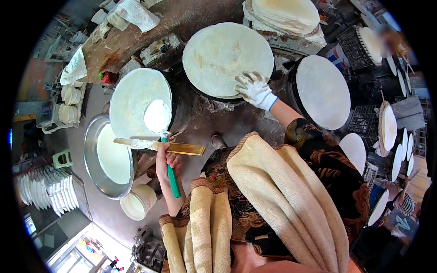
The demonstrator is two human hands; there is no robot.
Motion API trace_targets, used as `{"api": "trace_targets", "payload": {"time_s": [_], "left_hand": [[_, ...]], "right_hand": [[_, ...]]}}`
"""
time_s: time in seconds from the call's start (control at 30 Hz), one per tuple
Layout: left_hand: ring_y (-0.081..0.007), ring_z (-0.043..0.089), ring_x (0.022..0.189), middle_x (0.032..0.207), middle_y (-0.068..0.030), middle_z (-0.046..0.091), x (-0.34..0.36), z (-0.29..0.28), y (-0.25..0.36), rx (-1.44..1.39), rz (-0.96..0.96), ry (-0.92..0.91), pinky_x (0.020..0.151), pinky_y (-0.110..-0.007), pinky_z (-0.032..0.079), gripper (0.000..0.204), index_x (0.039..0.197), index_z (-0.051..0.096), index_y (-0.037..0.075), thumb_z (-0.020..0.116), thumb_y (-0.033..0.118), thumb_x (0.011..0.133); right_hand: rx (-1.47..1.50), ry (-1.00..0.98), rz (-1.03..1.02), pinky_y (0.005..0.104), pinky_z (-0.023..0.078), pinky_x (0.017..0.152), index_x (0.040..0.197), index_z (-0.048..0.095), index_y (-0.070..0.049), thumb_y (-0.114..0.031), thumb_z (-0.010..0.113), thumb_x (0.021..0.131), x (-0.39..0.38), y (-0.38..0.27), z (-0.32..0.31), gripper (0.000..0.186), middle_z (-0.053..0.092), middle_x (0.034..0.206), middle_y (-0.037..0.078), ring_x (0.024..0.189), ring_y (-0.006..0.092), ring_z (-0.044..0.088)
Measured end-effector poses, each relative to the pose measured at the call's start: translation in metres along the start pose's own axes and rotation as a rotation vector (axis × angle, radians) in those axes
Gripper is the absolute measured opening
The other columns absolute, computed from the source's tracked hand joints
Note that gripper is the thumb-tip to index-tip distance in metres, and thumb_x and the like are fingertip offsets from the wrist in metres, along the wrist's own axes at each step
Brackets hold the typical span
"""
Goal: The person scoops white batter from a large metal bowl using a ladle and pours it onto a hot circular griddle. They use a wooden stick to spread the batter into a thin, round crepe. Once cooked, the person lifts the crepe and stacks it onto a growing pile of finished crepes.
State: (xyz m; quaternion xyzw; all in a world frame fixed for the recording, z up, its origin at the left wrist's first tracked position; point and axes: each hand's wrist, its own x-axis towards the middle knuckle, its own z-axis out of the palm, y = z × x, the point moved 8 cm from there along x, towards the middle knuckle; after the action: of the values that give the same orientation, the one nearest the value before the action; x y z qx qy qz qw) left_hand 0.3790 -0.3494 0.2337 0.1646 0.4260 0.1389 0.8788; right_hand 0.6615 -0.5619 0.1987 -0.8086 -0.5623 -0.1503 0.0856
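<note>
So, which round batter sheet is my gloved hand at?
The large middle batter sheet: your gloved right hand is over its near right edge. The left sheet has the green-handled ladle over it; the right sheet has neither.

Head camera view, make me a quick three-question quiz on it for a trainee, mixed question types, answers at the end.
1. Multiple choice: what covers the right hand?
A) Nothing
B) A pale glove
C) A black mitten

2. True or false: the left hand holds a green handle together with a flat, yellow-brown stick.

3. Short answer: what does the inside of the metal basin at the left show?

Key:
1. B
2. True
3. Smooth, whitish, liquid-looking contents; the picture alone cannot say exactly what they are.
</note>
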Motion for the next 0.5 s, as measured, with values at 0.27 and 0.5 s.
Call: {"api": "trace_targets", "payload": {"time_s": [0.27, 0.5], "left_hand": [[-0.0068, 0.034, 0.029, 0.040, 0.0067, 0.037, 0.029, 0.024, 0.029, 0.249, -0.077, -0.029, 0.026, -0.021, 0.027, 0.035, 0.061, 0.038, 0.019, 0.058, 0.024, 0.089], [-0.0037, 0.038, 0.032, 0.048, 0.0068, 0.038, 0.057, 0.045, 0.032, 0.040, -0.008, -0.089, 0.027, -0.020, 0.032, 0.025, 0.068, 0.044, 0.012, 0.056, 0.011, 0.090]], "right_hand": [[-0.021, -0.099, 0.266, 0.0463, 0.036, 0.098, 0.096, 0.068, -0.023, -0.030, 0.065, 0.075, 0.013, 0.035, -0.009, 0.022, 0.049, 0.129, -0.001, 0.123, 0.0269, 0.041], [0.458, 0.233, 0.588, 0.0374, 0.050, 0.080, 0.101, 0.066, 0.001, -0.044, 0.069, 0.076, 0.107, 0.206, -0.106, 0.052, 0.067, 0.096, 0.022, 0.088, 0.0332, 0.065]]}}
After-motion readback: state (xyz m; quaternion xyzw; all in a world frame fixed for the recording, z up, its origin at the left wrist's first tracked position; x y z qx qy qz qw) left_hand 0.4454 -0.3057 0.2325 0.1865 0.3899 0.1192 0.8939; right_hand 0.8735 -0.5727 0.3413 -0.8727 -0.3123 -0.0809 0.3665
